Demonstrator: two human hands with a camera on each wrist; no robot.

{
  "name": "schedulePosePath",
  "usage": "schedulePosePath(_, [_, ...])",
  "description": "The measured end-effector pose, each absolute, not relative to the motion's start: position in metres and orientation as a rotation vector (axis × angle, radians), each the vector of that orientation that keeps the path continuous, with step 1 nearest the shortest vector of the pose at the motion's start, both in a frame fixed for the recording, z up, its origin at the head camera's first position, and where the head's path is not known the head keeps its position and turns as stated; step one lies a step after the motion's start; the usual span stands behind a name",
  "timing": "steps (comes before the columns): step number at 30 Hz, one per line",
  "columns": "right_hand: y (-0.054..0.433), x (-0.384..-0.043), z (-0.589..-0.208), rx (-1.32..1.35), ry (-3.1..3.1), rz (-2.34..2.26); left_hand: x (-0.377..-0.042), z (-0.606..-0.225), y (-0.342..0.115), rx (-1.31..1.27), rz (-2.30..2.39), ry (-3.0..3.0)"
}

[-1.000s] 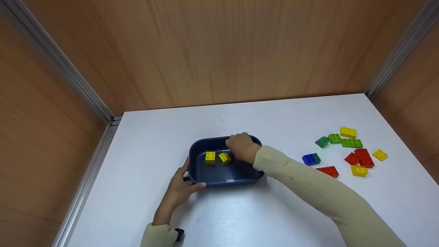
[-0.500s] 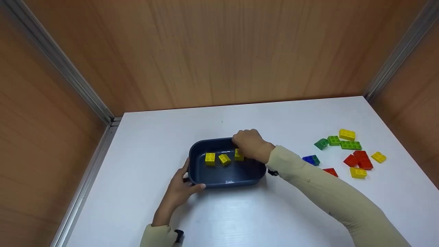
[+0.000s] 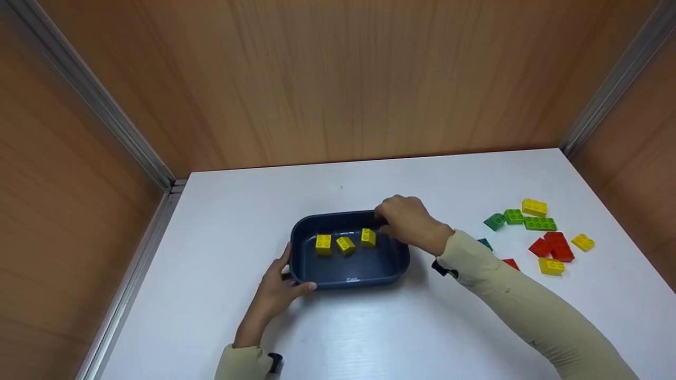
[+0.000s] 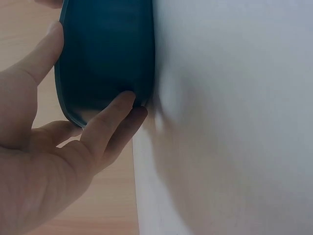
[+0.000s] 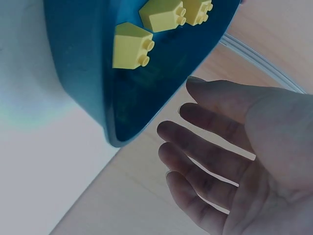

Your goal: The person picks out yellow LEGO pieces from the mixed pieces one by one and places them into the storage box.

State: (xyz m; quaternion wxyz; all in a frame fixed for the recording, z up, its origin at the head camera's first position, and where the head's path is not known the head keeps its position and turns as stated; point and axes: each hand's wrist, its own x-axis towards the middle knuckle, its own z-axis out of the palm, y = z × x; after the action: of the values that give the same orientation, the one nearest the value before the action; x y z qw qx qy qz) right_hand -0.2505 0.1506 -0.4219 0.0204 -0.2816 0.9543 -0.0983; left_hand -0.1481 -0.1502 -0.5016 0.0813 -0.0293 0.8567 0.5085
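My left hand (image 3: pixel 275 293) holds the dark blue rectangular dish (image 3: pixel 348 282) at its near left corner. In the left wrist view, the thumb (image 4: pixel 49 51) lies along one long side and the fingers bend around the end. Three yellow toy bricks sit inside in a loose row: one at left (image 3: pixel 323 245), a smaller tilted one in the middle (image 3: pixel 346 246) and one at right (image 3: pixel 368 237). Over the dish's far right corner hovers my right hand (image 3: pixel 409 220). Its fingers (image 5: pixel 210 156) are relaxed, spread and hold nothing, as the right wrist view shows.
Loose bricks lie to the right on the white table (image 3: pixel 237 211): green (image 3: pixel 540 224), red (image 3: pixel 560 246), yellow (image 3: pixel 534 207) and others. The right sleeve (image 3: pixel 507 290) partly covers a green piece (image 3: pixel 485 244) and a red one (image 3: pixel 510 263). Wooden panels (image 3: pixel 338 79) enclose the table.
My right hand has let go of the rightmost yellow brick in the dish and drawn back to the right, uncovering it. The left hand and dish have stayed in place.
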Motion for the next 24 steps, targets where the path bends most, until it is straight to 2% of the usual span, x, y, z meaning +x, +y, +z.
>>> schedulePosePath(24, [0.223,-0.234,-0.437,-0.847,3.209,-0.343,-0.148,-0.5,-0.149,-0.116,1.496,2.572])
